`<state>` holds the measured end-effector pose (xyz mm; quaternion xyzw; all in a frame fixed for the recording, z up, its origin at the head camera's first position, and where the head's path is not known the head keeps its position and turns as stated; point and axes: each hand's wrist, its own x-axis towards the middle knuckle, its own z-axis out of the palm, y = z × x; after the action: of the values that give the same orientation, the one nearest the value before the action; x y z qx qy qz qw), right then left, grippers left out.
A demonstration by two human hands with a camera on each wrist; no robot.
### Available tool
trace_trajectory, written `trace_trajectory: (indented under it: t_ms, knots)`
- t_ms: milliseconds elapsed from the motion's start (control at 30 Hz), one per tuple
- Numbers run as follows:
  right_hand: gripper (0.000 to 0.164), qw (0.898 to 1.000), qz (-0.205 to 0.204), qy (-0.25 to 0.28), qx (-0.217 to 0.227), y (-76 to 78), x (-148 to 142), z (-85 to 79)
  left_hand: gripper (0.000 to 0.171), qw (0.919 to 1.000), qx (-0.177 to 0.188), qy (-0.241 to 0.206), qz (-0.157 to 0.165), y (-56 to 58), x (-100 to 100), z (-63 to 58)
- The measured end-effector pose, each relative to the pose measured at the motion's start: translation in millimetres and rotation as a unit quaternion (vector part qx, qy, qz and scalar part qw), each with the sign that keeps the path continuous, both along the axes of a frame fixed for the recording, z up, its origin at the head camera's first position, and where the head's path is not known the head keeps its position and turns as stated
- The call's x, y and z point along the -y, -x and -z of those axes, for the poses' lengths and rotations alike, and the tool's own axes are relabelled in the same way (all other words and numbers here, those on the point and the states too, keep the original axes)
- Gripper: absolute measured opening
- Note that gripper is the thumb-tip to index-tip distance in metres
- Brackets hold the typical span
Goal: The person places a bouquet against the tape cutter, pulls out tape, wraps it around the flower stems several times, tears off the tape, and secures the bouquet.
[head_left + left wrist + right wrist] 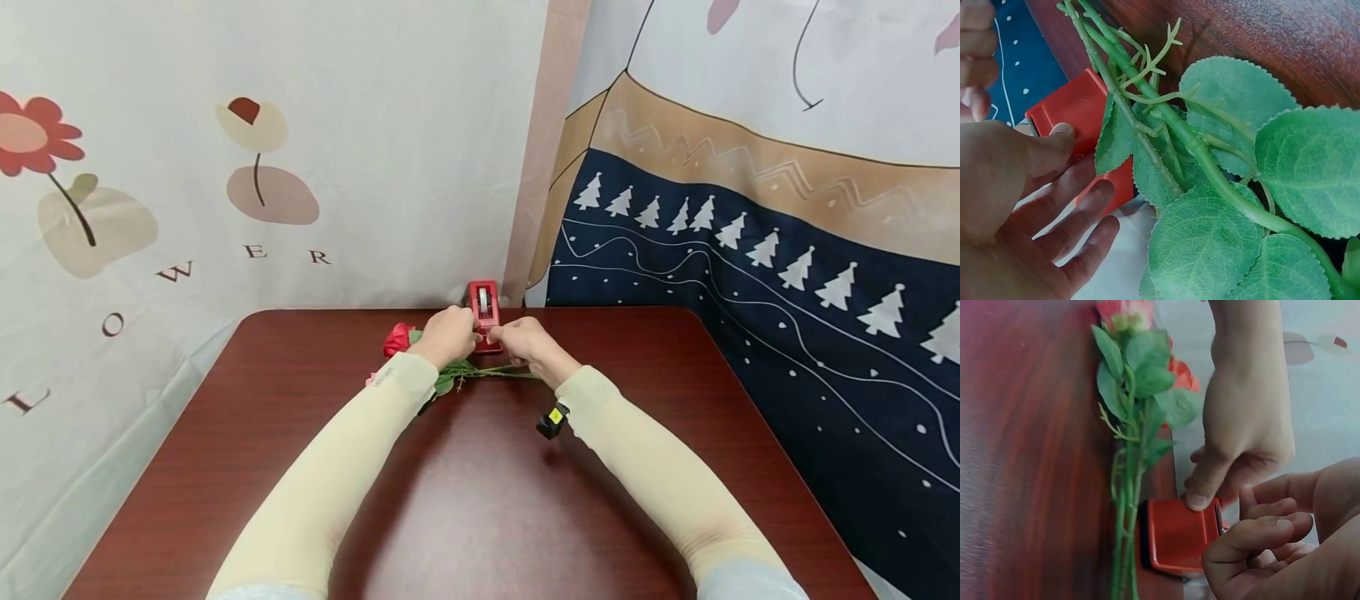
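A red tape dispenser [484, 305] stands at the back of the table, its roll of tape [483, 300] showing in the top. My left hand [447, 335] grips its side near the cutter end, the thumb [1060, 137] on the red body and the other fingers loosely bent. My right hand [527, 343] is right at that cutter end, fingers curled, pinching the tape end; the clear strip itself is hard to make out. Beside the dispenser lie artificial roses, with a red bloom [397, 339], a pink bloom [1127, 314] and green stems [1127, 531].
The dark red-brown table [480, 483] ends just behind the dispenser. Behind it hangs a pale curtain [405, 150] with printed flowers, and to the right a navy cloth [750, 333] with white trees. A black wrist camera [552, 421] hangs below my right sleeve.
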<state>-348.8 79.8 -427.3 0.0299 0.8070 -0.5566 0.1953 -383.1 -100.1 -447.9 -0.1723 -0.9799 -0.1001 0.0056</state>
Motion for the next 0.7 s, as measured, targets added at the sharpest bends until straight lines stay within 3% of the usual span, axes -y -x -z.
trace_trajectory:
  t_ms: [200, 400, 433, 500, 633, 667, 700]
  knots:
    - [0.023, 1.000, 0.006, -0.002, -0.011, -19.1, -5.0, 2.4, 0.017, 1.0000, 0.003, 0.000, -0.003, -2.2, -0.8, -4.1]
    - [0.030, 1.000, -0.003, 0.007, -0.014, -34.1, -7.4, 9.2, 0.018, 0.9998, 0.017, 0.007, -0.005, -0.3, -0.4, -5.0]
    - [0.028, 1.000, -0.005, 0.009, -0.012, -36.7, -7.7, 10.4, 0.022, 0.9999, 0.014, -0.002, 0.003, 13.1, 4.6, 10.2]
    - [0.021, 1.000, -0.006, 0.017, -0.008, -41.5, -8.5, 13.0, 0.023, 0.9998, 0.020, -0.001, 0.000, 15.0, 4.4, 11.1]
    - [0.018, 1.000, -0.005, 0.029, -0.006, -48.4, -10.4, 17.5, 0.026, 1.0000, 0.006, -0.002, -0.002, 12.9, 3.8, 12.4]
    - [0.018, 1.000, -0.005, 0.030, -0.006, -49.4, -11.0, 18.5, 0.024, 0.9999, 0.008, 0.007, -0.011, -0.3, -1.6, -1.8]
    - [0.019, 1.000, -0.004, 0.029, -0.006, -50.4, -11.5, 19.5, 0.024, 0.9999, 0.003, 0.007, -0.011, -1.8, -1.8, -1.9]
